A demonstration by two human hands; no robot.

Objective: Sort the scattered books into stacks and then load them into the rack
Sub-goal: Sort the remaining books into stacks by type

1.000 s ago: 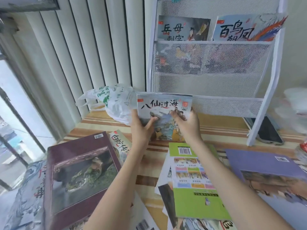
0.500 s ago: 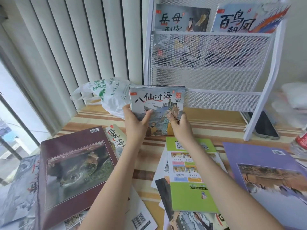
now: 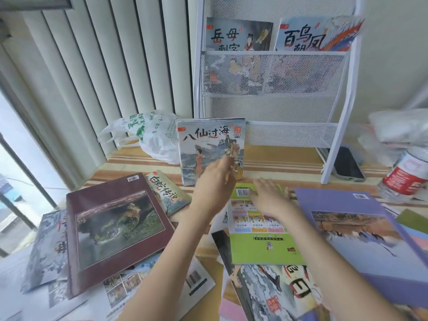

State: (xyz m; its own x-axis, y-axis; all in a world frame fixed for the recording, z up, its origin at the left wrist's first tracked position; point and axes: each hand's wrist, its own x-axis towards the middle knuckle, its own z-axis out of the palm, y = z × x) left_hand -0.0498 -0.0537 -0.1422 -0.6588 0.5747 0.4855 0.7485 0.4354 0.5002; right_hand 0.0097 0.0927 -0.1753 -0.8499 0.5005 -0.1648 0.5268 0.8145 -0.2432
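A thin stack of picture books (image 3: 209,144) stands upright on its lower edge on the striped table, in front of the white mesh rack (image 3: 273,53). My left hand (image 3: 213,185) is open and blurred just before the stack's lower right corner; contact is unclear. With fingers spread, my right hand (image 3: 269,196) hovers over the top of a green book (image 3: 264,247) lying flat. Two picture books (image 3: 238,34) (image 3: 317,37) sit in the rack's upper pocket. A large maroon book (image 3: 115,228) lies at left, a large purple book (image 3: 361,228) at right.
A small picture book (image 3: 165,191) lies between the maroon book and the stack. More books are scattered along the near edge. A white plastic bag (image 3: 150,135) sits left of the rack, a phone (image 3: 347,165) under its right leg, a water bottle (image 3: 407,174) far right.
Both hands have let go of the book stack, which now stands on the table. The left hand pulled back slightly; the right hand moved down and right over the green book.
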